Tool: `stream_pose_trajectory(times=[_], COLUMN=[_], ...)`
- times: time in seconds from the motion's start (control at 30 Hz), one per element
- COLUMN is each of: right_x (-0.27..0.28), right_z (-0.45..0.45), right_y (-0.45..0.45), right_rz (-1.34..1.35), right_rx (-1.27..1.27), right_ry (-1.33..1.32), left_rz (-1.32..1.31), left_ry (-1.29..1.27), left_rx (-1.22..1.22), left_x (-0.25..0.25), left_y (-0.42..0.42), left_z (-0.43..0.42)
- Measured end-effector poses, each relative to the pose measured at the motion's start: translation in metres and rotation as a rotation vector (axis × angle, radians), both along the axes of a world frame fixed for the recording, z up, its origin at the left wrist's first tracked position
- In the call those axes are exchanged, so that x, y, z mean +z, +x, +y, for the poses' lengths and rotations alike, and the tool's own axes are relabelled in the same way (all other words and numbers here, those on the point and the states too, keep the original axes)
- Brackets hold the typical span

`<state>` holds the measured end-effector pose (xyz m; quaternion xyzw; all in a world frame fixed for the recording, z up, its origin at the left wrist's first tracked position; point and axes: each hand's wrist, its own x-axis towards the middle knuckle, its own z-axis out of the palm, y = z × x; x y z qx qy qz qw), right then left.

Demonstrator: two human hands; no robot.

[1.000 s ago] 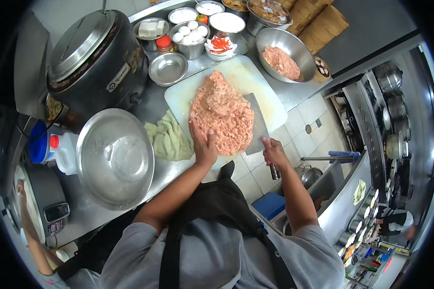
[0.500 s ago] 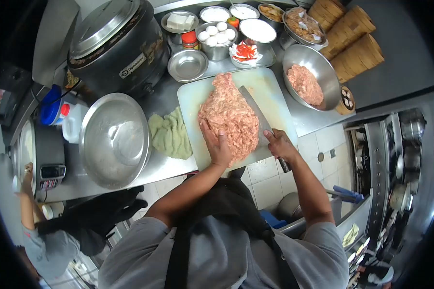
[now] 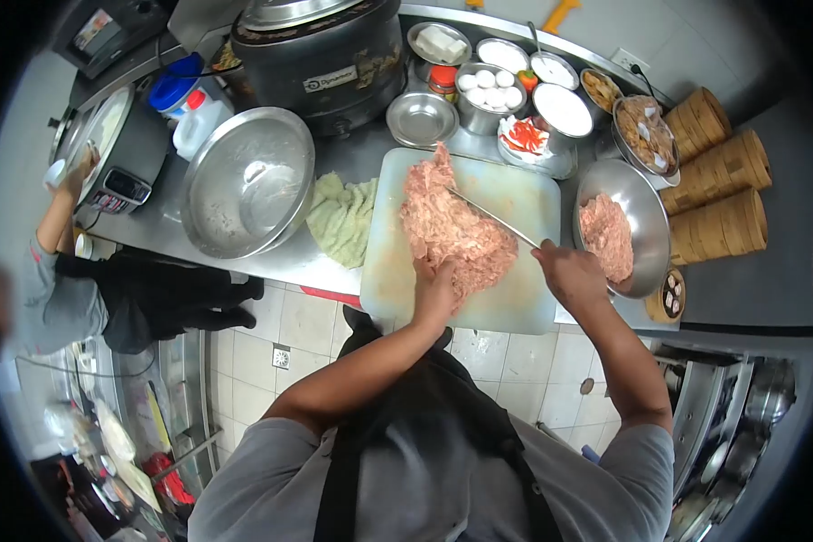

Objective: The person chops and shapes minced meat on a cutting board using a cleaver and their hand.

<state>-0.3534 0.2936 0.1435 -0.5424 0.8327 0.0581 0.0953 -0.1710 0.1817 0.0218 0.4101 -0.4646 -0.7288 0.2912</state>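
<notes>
Here's the left hand point(image 3: 436, 291) at the lower edge of the raw minced meat point(image 3: 452, 230), fingers against the mound; the right hand point(image 3: 571, 273) grips the cleaver point(image 3: 492, 215), blade nearly edge-on along the meat's upper right; under it all, the white cutting board point(image 3: 533, 303); a crumpled green cloth point(image 3: 341, 221) just left, a steel mixing bowl point(image 3: 648, 226) holding more mince point(image 3: 605, 237) to the right.

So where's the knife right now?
In the head view, the knife is in the person's right hand, just right of centre, its blade along the right side of the minced meat on the cutting board.
</notes>
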Motion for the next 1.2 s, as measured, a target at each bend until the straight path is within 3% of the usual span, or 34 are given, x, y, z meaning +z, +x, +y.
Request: stream_pose_trajectory(times=[0.13,0.17,0.27,0.37,0.53,0.77,0.97,1.07,1.13,1.2], right_x=[0.019,0.018,0.003,-0.03,-0.076,-0.071,-0.039,0.0,-0.014,-0.023], right_z=[0.012,0.015,0.001,-0.021,-0.039,-0.075,-0.091,-0.064,-0.04,-0.017], right_y=[-0.012,-0.017,-0.035,-0.041,-0.06,-0.055,-0.053,-0.039,-0.042,-0.039], right_rz=[-0.121,-0.164,-0.296,-0.387,-0.376,-0.384,-0.077,-0.026,0.06,0.065], right_rx=[-0.118,-0.159,-0.295,-0.369,-0.367,-0.028,0.415,0.439,0.478,0.48], right_ry=[-0.168,-0.224,-0.323,-0.358,-0.311,-0.201,-0.112,-0.021,-0.101,-0.237], left_rz=[-0.076,-0.064,-0.19,-0.137,-0.096,0.332,0.347,0.329,0.424,0.39], left_ry=[0.294,0.204,-0.196,-0.396,-0.343,-0.095,-0.097,-0.025,0.011,-0.067], left_rx=[-0.038,-0.091,0.176,0.126,0.039,0.122,0.157,0.169,0.216,0.034], left_x=[0.023,0.017,-0.048,-0.044,-0.021,-0.06,-0.049,-0.06,-0.065,-0.072], left_y=[0.039,0.043,0.017,0.009,-0.011,-0.031,0.002,0.036,0.048,0.055], left_z=[-0.018,-0.024,-0.026,-0.048,-0.08,-0.078,-0.059,-0.065,-0.079,-0.112])
